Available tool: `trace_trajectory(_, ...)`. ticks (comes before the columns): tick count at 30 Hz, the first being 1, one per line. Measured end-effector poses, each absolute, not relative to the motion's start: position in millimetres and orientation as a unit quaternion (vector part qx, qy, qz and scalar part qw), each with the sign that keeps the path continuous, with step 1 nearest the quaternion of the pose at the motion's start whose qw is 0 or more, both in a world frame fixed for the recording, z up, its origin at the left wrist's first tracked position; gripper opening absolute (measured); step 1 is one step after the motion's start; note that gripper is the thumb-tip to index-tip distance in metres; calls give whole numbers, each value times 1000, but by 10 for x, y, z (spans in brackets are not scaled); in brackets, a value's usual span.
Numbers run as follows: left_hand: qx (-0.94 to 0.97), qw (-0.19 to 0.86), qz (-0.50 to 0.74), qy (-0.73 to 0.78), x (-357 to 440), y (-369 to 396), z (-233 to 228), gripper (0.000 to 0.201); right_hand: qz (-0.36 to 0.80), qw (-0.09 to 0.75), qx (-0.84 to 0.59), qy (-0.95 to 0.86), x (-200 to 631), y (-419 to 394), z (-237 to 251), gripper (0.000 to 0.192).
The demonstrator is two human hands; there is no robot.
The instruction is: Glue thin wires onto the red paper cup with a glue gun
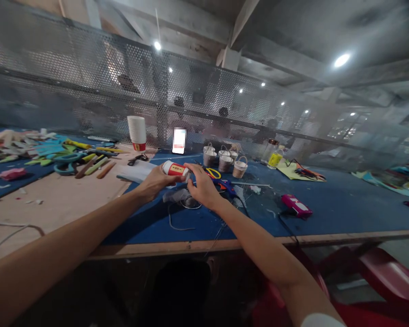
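A white paper cup with a red printed band (176, 169) lies on its side in the air above the blue table. My left hand (154, 184) grips it around the base end. Fingers of my right hand (203, 188) close on its other end, at the rim. Below the hands rest some clear plastic (176, 196) and a loose grey cord (180, 228). Just right of my right hand lies a blue glue gun (226, 186), with yellow-handled scissors (213, 173) behind it.
Behind stand a stack of paper cups (137, 131), a lit phone (179, 141) and several small handled buckets (240, 169). Scissors (68, 162) and wooden-handled tools (105, 170) lie left. A magenta box (296, 205) sits right. Perforated metal panels (105, 81) rise beyond the table.
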State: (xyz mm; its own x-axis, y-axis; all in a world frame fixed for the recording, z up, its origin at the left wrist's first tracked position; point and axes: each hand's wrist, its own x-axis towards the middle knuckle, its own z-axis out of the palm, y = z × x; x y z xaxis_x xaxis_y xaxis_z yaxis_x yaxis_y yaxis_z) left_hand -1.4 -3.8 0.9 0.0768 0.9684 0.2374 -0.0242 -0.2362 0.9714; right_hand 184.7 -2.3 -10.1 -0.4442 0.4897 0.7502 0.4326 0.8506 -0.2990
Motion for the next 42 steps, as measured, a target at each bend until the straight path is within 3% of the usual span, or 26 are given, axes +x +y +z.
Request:
trace_trajectory(13,581,449,523,432,-84,-1,-9,30,6,445,-297,-845,1936,13,-37,51)
trace_trajectory(21,599,424,520,438,-110,-33,49,27,-85,374,-403,-831,2007,-11,34,24)
trace_trajectory(27,580,395,571,427,-139,-69,145,33,-37,416,-417,-807,2058,-73,158,27)
trace_trajectory(31,569,384,578,441,-171,-47,147,32,22,312,-447,-838,2137,-185,271,12)
trace_trajectory(35,555,394,578,451,-189,-13,109,33,102,176,-430,-880,2176,-265,230,29)
trace_trajectory(42,541,412,569,462,-204,17,67,35,141,124,-412,-892,2134,-294,146,40)
